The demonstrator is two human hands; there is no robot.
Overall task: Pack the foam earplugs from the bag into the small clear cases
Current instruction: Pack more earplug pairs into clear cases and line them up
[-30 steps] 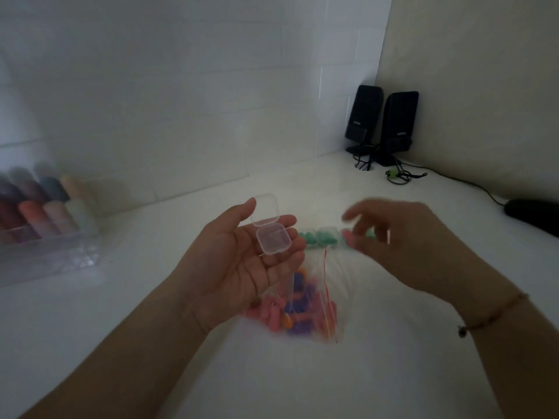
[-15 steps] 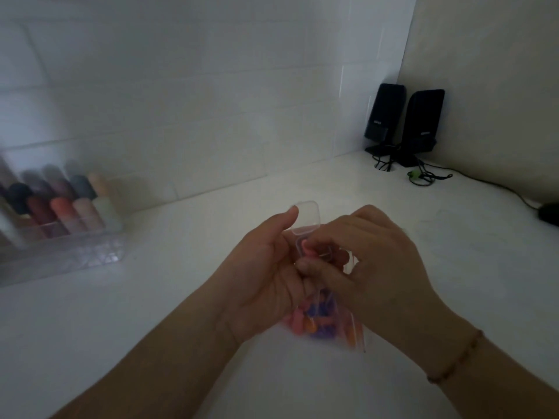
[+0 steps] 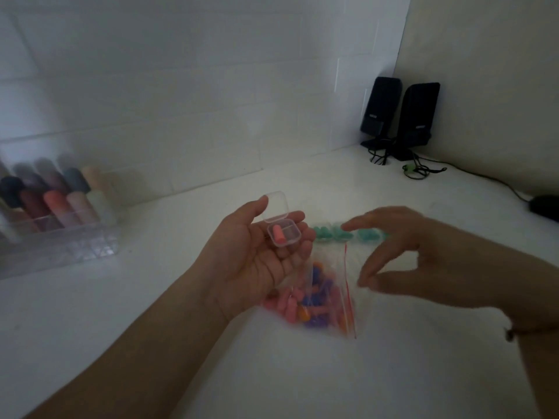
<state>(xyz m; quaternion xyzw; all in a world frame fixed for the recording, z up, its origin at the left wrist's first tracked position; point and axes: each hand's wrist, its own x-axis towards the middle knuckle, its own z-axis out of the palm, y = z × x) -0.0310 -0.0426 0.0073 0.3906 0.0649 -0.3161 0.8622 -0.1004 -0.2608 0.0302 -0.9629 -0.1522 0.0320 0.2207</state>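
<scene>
Earplugs, one pink (image 3: 276,232), sit in the open clear case (image 3: 284,234) cradled level on the left hand (image 3: 257,252) so nothing spills; right hand (image 3: 402,252), grip wide and empty, hovers above the bag (image 3: 320,294) on the table (image 3: 151,297), likely for another.

The right hand (image 3: 402,255) is smeared by motion at centre right, fingertips indistinct. The left hand (image 3: 260,252) hides the bag's (image 3: 329,285) upper left corner. The rack of tubes (image 3: 51,213) runs off the left edge.
</scene>
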